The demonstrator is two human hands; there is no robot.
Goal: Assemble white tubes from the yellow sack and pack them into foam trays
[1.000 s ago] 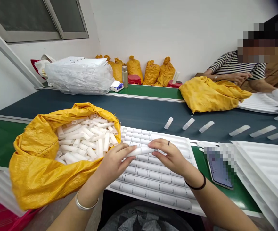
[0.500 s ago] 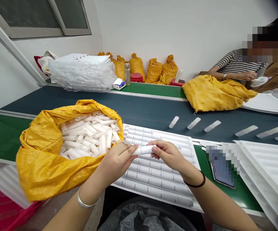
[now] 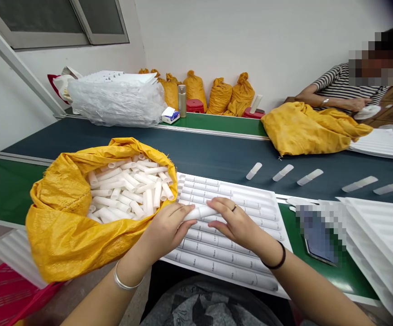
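A white plastic tube [image 3: 201, 212] is held level above a tray [image 3: 264, 197] of grooved white plastic. My left hand [image 3: 164, 228] grips its left end between thumb and fingers. Around the right end, my right hand [image 3: 239, 226] has its fingers stretched out and its thumb apart; the fingertips are at the tube's upper side, and whether they touch it I cannot tell. Rows of printed white tubes [image 3: 217, 267] fill much of the tray beneath. To the left, a yellow woven sack [image 3: 59, 190] gapes around a heap of loose white tubes [image 3: 128, 190].
Several white tubes [image 3: 310, 176] lie spaced along the dark conveyor belt [image 3: 210, 149]. A phone [image 3: 320, 240] and stacked white trays [image 3: 380, 244] are at right. Across the belt are another yellow sack [image 3: 305, 129], a co-worker [image 3: 342, 88] and a plastic-wrapped bundle [image 3: 115, 99].
My right thumb has come away from the tube and the right fingers have spread. My left hand keeps its grip. The view has shifted slightly.
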